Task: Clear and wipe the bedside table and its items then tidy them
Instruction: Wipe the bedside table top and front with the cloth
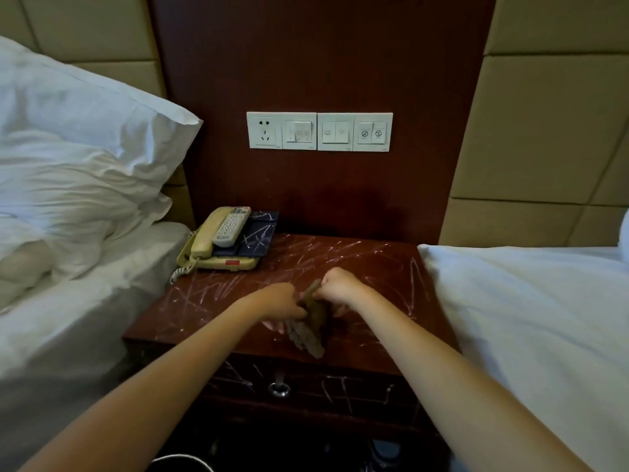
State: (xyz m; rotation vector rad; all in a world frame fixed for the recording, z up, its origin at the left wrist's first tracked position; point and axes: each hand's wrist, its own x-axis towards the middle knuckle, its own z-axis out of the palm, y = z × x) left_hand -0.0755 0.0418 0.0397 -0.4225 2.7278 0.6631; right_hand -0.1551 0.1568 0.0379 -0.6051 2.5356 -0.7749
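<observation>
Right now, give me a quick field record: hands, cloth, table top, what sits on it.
hands: left hand and right hand both grip the crumpled olive-brown cloth at the table's front middle
table: dark red wooden bedside table, top covered in white scratch-like streaks
back left corner: beige corded telephone, with a dark blue flat folder and a white remote control lying on it
drawer: shut, metal ring pull

The scratched bedside table (357, 267) bore a beige phone (204, 248), grey remote (231, 226) and navy folder (260, 238) at ten o'clock, a crumpled tan cloth (311, 330) at six.
</observation>
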